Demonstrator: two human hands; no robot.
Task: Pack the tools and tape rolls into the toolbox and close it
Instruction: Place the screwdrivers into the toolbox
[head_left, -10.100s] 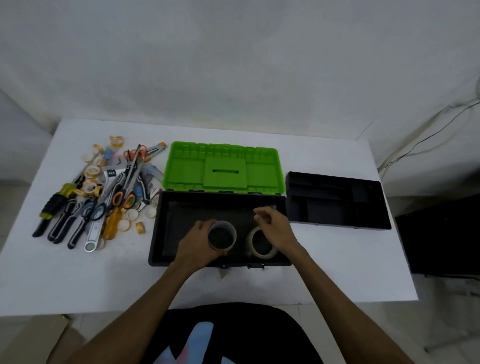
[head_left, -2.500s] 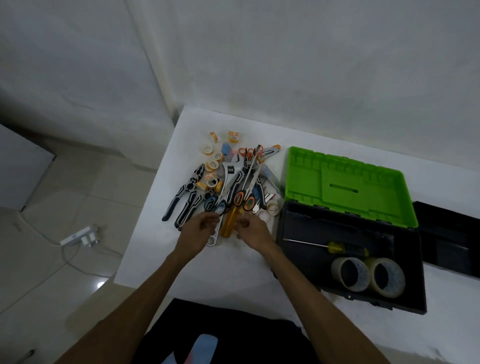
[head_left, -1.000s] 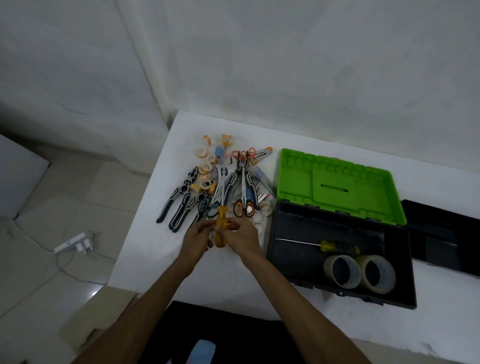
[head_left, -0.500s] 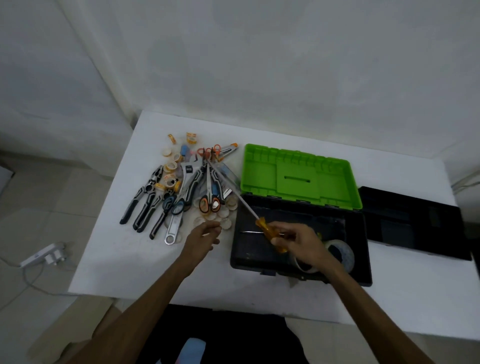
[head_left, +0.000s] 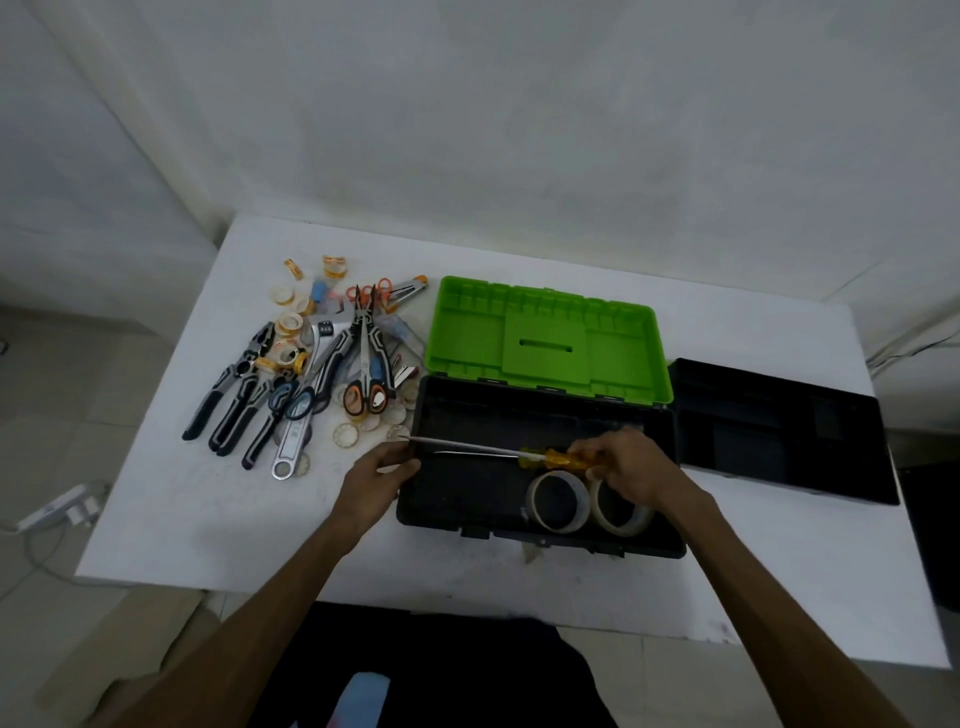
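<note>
Our right hand (head_left: 631, 467) grips the orange-handled screwdriver (head_left: 558, 458) over the open toolbox (head_left: 452, 499) (two tape rolls (head_left: 558, 501) inside); our left hand (head_left: 376, 475), fingers loosely curled, touches its left rim.

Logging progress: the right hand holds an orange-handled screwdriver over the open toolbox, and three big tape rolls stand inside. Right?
Not quite: the head view shows two large tape rolls inside the toolbox, not three. The right hand does hold the orange-handled screwdriver over it.

Matt black plastic toolbox (head_left: 457, 499) with glossy green plastic lid (head_left: 545, 338); screwdriver (head_left: 519, 454) with bright metal shaft and translucent amber plastic handle; 2 glossy tape rolls (head_left: 558, 501).
</note>
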